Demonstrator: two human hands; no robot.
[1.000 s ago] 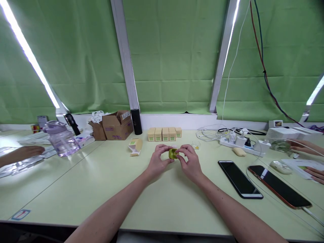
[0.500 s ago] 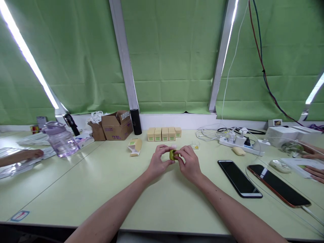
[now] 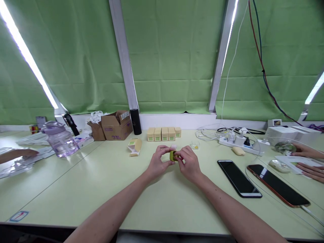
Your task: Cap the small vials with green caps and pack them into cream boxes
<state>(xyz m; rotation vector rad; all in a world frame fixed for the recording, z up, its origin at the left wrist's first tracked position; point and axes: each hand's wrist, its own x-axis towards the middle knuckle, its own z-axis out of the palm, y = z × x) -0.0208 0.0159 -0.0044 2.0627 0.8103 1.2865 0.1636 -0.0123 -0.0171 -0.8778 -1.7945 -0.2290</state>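
A small yellow-green case (image 3: 172,156) is held between both hands above the table. My left hand (image 3: 159,162) grips its left side with thumb and fingers. On the right, my right hand (image 3: 187,162) pinches at the case, its fingertips covering part of it. Just behind the fingers is a small pale pink object (image 3: 173,146), partly hidden. A clear little container with something yellow (image 3: 195,145) lies behind my right hand. Several small beige boxes (image 3: 164,134) stand in a row farther back, and an opened beige box (image 3: 134,147) lies to the left.
A purple bottle (image 3: 62,140), cardboard box (image 3: 116,126) and black cylinder (image 3: 136,122) stand at the left. Two phones (image 3: 239,179), a power strip (image 3: 241,145) and cables lie right. Other people's hands show at both edges.
The case has turned slightly in my fingers. At the left and right edges, the other people's hands have shifted a little; my arms have hardly moved.
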